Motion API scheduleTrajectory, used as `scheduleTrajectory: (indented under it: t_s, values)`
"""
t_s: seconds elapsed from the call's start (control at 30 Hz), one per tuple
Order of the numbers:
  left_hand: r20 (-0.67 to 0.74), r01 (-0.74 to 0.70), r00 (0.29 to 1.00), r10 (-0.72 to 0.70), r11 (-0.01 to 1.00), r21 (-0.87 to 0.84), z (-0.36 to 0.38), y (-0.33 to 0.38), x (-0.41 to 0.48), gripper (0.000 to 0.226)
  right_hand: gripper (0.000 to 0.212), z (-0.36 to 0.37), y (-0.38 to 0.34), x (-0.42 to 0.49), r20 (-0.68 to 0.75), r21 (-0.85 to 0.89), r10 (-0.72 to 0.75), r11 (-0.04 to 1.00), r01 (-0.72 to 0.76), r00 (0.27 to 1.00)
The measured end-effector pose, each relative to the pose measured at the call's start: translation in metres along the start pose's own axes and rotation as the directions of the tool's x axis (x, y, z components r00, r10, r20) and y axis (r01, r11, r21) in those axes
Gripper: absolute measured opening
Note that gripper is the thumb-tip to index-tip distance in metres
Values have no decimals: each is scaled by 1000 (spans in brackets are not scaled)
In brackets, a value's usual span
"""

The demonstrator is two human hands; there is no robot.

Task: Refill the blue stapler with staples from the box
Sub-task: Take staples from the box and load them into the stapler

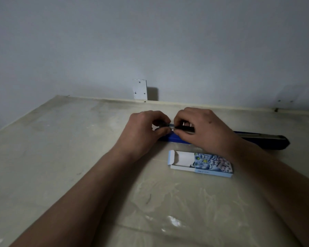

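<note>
The blue stapler (173, 138) lies opened flat on the table, its lid (262, 139) stretched out to the right with the metal channel showing. My left hand (144, 129) and my right hand (203, 129) meet over the stapler's left half. Both pinch a thin shiny strip of staples (172, 126) between their fingertips, just above the magazine. The staple box (202, 164), patterned blue and white, lies in front of the stapler with its inner tray slid out to the left; the tray's contents are not visible.
The table (61, 157) is pale and scuffed, with white smears near the front. Its back edge meets a grey wall, where a small white bracket (139, 89) is fixed.
</note>
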State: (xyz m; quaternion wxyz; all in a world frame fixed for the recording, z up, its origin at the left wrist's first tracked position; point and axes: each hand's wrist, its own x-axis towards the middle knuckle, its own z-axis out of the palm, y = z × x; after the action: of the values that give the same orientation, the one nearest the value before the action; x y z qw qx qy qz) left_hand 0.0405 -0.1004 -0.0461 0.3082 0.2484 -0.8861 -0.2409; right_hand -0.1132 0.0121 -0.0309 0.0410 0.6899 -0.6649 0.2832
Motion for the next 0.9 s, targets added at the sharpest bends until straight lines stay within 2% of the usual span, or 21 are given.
scheduleTrajectory:
  t_s: [0.4, 0.6, 0.9]
  values:
    - [-24, -2, 1000, 3, 1000, 27, 3, -2, -2, 13, 3, 2, 2, -1, 3, -19, -35, 999, 35, 999]
    - [-12, -84, 996, 85, 995, 59, 2, 3, -2, 15, 4, 4, 3, -2, -9, 10, -15, 1000, 15, 1000]
    - [7, -127, 992, 127, 986, 109, 0, 6, -3, 20, 2, 0, 0, -4, 13, 26, 108, 994, -109, 994]
